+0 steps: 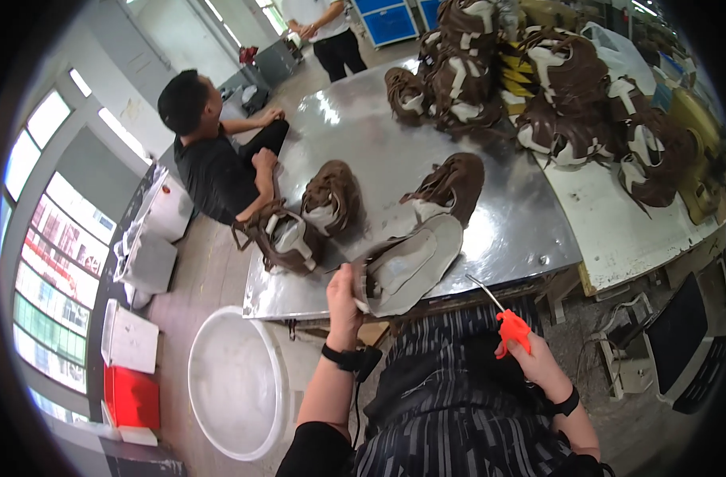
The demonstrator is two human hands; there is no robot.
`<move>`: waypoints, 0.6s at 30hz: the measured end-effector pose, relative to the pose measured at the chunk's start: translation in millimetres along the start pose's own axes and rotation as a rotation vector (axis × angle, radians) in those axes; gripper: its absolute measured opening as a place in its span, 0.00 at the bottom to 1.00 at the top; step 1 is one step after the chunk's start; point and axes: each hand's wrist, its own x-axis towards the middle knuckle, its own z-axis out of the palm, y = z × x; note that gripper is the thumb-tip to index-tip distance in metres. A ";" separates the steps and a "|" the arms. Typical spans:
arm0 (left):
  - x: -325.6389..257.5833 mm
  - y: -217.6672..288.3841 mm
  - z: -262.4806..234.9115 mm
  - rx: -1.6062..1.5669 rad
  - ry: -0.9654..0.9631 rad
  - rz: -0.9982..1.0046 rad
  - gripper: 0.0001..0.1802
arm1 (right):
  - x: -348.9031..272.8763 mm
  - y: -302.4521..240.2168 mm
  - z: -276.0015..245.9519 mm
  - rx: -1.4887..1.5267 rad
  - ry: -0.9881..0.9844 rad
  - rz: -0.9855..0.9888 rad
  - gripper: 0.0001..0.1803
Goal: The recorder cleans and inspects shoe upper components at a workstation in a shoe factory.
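Observation:
Near the front edge of the metal table, my left hand (pixel 344 300) is closed on one end of a shoe upper (pixel 414 262). Its pale grey underside faces up, and a brown edge shows along the side. To the right, apart from the upper, my right hand (pixel 538 362) is wrapped round a tool with an orange-red handle (pixel 514 332). The tool's long, thin metal shaft points up and left toward the table edge; its exact kind is unclear. Beyond my left hand stand two brown shoe uppers, one nearer (pixel 287 238) and one farther (pixel 333 197). Another brown upper (pixel 450 189) lies behind the held one.
The shiny metal table (pixel 371 147) has piled brown uppers (pixel 462 79) at its far right. More uppers (pixel 569 119) lie on a white board (pixel 617 238). A large white tub (pixel 232 381) stands at the lower left. One person (pixel 220 159) sits at the table's left; another (pixel 323 24) stands behind.

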 end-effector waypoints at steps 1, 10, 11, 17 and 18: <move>-0.7 -8.2 -2.1 0.012 -0.004 -0.017 0.17 | 0.7 -5.4 3.0 -0.004 -0.011 0.012 0.19; 0.5 -11.6 -3.0 0.054 -0.001 -0.124 0.21 | 3.3 -61.3 40.2 -0.734 -0.009 -0.038 0.19; 0.2 -11.1 -3.0 0.050 -0.002 -0.124 0.21 | 9.3 -55.3 36.1 -0.698 0.081 -0.033 0.19; 4.1 -7.3 -0.8 0.103 0.013 -0.169 0.21 | 15.1 -61.9 50.1 -0.821 0.055 -0.151 0.20; 3.1 -2.7 5.2 0.091 -0.001 -0.186 0.21 | 12.8 -63.7 59.0 -0.874 -0.015 -0.096 0.21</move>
